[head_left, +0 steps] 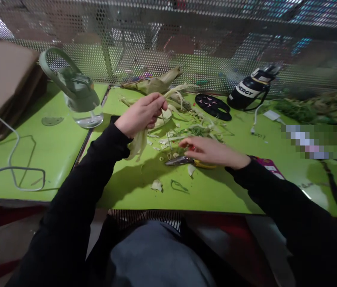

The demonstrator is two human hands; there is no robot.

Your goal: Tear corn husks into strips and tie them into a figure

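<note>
My left hand (146, 113) is closed around pale dried corn husk. Thin husk strips (182, 89) stick out past its fingertips, and a wider piece of husk (139, 144) hangs below the palm. A thin dark strand (165, 123) dangles from the fingers toward the table. Low over the table, my right hand (208, 151) has its fingers apart, just above a cutting tool with metal jaws (179, 160) and a yellow handle (204, 164). Something red shows by its fingertips, mostly hidden. Husk scraps (156, 185) and a bent green wire (179, 186) lie nearby.
Husks (159, 83) lie along the perforated metal screen (144, 48). A clear bottle with a green lid (86, 107) stands left. A black bottle (247, 89), black disc (213, 107), white cable (273, 115) and green strands (294, 111) are right. Cardboard (4, 79) is far left.
</note>
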